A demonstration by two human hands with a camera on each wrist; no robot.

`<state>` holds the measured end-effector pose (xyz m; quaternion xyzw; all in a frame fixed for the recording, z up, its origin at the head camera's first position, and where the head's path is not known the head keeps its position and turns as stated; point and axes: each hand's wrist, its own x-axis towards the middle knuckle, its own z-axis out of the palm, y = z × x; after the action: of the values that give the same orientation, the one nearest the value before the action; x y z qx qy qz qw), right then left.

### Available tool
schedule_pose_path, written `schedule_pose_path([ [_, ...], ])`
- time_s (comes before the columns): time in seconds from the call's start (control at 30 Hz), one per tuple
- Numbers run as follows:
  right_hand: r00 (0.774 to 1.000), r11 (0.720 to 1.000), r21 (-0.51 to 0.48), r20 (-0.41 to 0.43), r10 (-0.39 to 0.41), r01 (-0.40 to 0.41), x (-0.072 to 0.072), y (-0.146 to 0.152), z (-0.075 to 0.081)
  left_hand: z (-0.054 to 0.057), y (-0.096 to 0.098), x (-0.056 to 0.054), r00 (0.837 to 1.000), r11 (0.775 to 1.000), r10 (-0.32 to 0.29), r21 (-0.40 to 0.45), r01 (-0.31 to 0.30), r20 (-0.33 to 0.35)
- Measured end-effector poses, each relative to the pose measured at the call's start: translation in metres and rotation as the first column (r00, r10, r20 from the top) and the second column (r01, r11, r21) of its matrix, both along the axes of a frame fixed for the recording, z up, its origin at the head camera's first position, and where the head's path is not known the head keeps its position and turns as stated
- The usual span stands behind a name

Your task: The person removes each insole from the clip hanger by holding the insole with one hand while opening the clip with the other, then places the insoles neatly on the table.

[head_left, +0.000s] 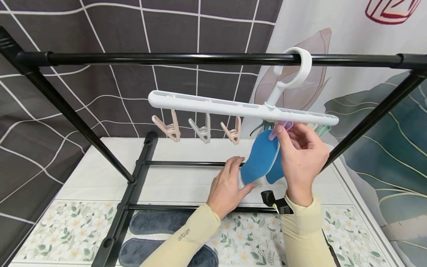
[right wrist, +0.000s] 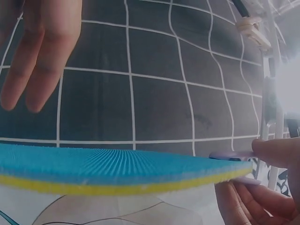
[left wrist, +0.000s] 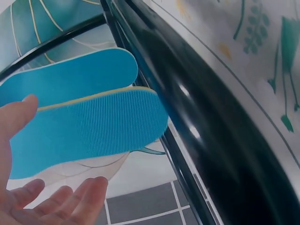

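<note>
Two blue insoles (head_left: 261, 155) are seen below a white hanger (head_left: 213, 105).
One is straddled at its end by a purple clip (head_left: 272, 135), pinched between the right hand's (head_left: 305, 155) fingers; the left hand's (head_left: 227, 187) fingers are spread loosely, gripping nothing.

From my end, I have the right hand (head_left: 303, 159) toward four o'clock, pinching a purple clip (head_left: 286, 124) at the top of a blue insole (head_left: 261, 154); a second insole (head_left: 275, 172) shows behind. My left hand (head_left: 227, 188), at six o'clock, lies beside the near insole's lower end. The white hanger (head_left: 213, 105) hooks over a black rail (head_left: 166, 58) at two o'clock; dark slippers (head_left: 158, 221) sit at seven.
</note>
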<state>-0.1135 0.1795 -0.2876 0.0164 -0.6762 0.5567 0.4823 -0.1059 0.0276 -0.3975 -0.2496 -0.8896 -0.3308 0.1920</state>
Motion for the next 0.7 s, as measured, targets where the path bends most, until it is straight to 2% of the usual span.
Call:
schedule_pose_path([
  [0.47, 1.0, 0.999, -0.044, -0.005, -0.009, 0.008, 0.0023, -0.0042, -0.0009, -0.0064, 0.0089, -0.0023, 1.0, 1.0, -0.002, 0.03, 0.002, -0.002],
  [0.7, 1.0, 0.999, -0.053, -0.016, -0.007, 0.006, 0.0032, -0.0034, -0.0018, -0.009, 0.0109, -0.0024, 0.999, 0.997, -0.039, 0.068, 0.042, -0.032],
])
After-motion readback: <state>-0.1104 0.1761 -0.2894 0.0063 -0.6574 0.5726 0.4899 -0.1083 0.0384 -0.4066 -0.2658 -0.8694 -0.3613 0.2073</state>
